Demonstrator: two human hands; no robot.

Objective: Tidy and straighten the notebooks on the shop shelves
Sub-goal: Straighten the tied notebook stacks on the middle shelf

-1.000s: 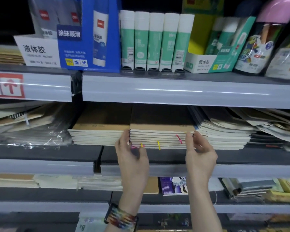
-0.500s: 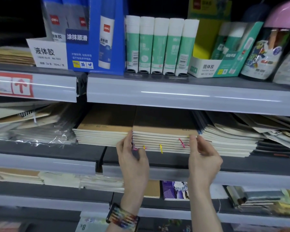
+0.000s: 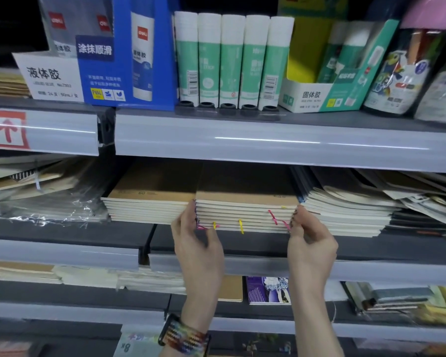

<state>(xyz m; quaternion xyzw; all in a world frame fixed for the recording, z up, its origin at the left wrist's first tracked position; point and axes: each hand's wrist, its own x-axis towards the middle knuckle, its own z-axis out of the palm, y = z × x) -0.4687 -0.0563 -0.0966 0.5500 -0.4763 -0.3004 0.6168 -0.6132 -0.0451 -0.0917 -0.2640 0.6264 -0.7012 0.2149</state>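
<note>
Just one head-worn camera here, facing a wall of shop shelves nearly head-on and tipped a bit downward. It sits close: the stack of notebooks point(image 3: 245, 210) lands dead centre and fills a good chunk of the width. You see it from slightly above, so the top cover shows. The glue sticks point(image 3: 232, 60) on the shelf above point(image 3: 268, 143) are seen straight on, near the top edge. The lower shelf point(image 3: 62, 292) is looked down on. The left hand point(image 3: 198, 243) and right hand point(image 3: 309, 243) come up from the bottom edge. The wide lens bends the shelf rails toward the sides.
</note>
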